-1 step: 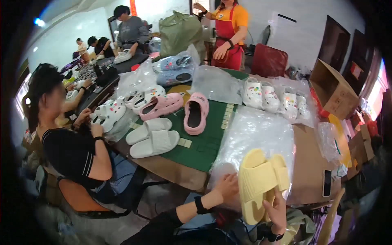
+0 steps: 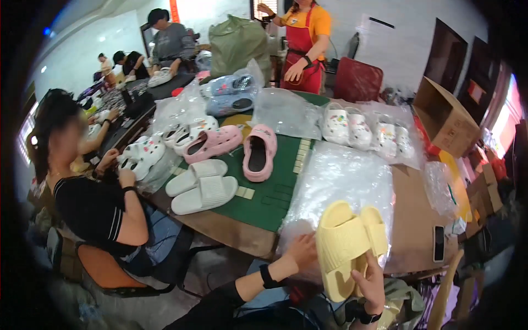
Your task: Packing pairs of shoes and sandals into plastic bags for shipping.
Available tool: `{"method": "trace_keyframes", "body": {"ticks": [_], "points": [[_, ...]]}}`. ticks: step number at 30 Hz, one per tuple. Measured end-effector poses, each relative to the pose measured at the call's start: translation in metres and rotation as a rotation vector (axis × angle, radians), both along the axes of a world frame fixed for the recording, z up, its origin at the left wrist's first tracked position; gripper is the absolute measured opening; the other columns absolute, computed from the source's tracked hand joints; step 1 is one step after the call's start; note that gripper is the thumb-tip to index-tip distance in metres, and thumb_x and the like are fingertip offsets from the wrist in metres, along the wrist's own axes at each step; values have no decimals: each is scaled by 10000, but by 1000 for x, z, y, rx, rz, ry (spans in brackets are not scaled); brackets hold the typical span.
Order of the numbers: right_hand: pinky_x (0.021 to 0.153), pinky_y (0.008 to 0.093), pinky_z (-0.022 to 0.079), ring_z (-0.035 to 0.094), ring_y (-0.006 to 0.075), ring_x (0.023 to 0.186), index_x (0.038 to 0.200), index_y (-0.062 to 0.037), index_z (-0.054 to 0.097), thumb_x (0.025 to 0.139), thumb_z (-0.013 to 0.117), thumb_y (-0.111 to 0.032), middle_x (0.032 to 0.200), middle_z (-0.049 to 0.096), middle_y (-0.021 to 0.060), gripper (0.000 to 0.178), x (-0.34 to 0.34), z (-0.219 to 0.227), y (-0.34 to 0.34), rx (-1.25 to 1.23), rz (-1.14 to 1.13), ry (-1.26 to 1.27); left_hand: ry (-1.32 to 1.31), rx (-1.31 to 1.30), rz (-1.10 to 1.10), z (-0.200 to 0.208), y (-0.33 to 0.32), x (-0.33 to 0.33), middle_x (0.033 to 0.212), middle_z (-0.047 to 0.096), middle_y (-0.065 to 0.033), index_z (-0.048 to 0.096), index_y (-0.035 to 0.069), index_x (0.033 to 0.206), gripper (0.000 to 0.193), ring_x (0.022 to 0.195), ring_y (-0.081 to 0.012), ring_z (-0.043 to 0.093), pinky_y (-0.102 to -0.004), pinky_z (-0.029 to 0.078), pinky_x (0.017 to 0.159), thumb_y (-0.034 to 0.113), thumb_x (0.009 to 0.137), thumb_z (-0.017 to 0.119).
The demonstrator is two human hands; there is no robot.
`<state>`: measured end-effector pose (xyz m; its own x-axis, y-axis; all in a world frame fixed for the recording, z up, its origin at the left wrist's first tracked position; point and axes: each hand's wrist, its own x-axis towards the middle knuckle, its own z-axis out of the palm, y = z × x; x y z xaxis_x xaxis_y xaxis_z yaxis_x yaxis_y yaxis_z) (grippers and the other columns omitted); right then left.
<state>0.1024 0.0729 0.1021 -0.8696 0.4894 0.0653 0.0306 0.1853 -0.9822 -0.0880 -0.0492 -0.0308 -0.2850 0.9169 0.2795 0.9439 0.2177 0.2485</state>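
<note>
The right hand point(image 2: 372, 285) is clamped on a pair of yellow slippers point(image 2: 338, 242) at their lower right side, its thumb over the foot opening of the nearer slipper, while the left hand point(image 2: 301, 252) holds nothing that shows, its fingers loosely spread just beside the slippers' left edge; whether they touch that edge, I cannot tell. The 2 slippers are held nearly side by side, the rear slipper partly hidden and set to the right, with their long axis running away from the person, toe ends farther off and heel ends toward the body. From the right hand, most of their length lies ahead and to the left; from the left hand, they lie directly to the right, so they fill the space between the hands, and the right hand, already on them, is the nearer. They are raised in front of a large clear plastic sheet point(image 2: 344, 176) spread over the near part of the desk point(image 2: 408, 206), and the sheet reaches out past their toe ends. To the right of the slippers, well apart, a phone point(image 2: 438, 243) lies near the edge; to the left, across a green mat point(image 2: 269, 206), sit pale grey slippers point(image 2: 213, 190) and pink clogs point(image 2: 268, 137), while white clogs point(image 2: 360, 132) in clear plastic rest beyond the sheet's far edge
</note>
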Motion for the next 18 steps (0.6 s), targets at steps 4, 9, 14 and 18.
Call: {"method": "trace_keyframes", "body": {"ticks": [4, 9, 14, 18], "points": [[1044, 327, 279, 379, 217, 1263, 1365, 35, 365, 768, 694, -52, 1365, 408, 158, 687, 6, 3, 1, -201, 130, 18, -722, 458, -123, 36, -1, -5, 1166, 569, -138, 557, 79, 1173, 466, 1059, -338, 535, -411, 451, 849, 243, 744, 634], [1030, 318, 292, 407, 214, 1238, 1374, 18, 359, 755, 717, -82, 1352, 425, 149, 723, 15, 3, 0, -53, 282, -14, -634, 597, -54, 38, -5, -14, 778, 627, -159, 642, 64, 837, 216, 703, -378, 596, -449, 476, 635, 238, 709, 659], [974, 315, 352, 463, 217, 1183, 1349, 29, 383, 756, 726, -123, 1285, 494, 167, 702, 29, 10, 10, -47, 397, -34, -524, 450, -10, 75, 1, -23, 722, 603, -153, 593, 69, 750, 120, 714, -346, 577, -439, 450, 610, 189, 755, 585], [935, 331, 387, 505, 237, 1127, 1324, 32, 408, 767, 730, -199, 1217, 539, 193, 683, 14, 38, 2, 85, 808, -144, -252, 176, 52, 73, -3, -49, 785, 617, -178, 624, 53, 926, 193, 750, -381, 568, -447, 462, 663, 168, 807, 526]]}}
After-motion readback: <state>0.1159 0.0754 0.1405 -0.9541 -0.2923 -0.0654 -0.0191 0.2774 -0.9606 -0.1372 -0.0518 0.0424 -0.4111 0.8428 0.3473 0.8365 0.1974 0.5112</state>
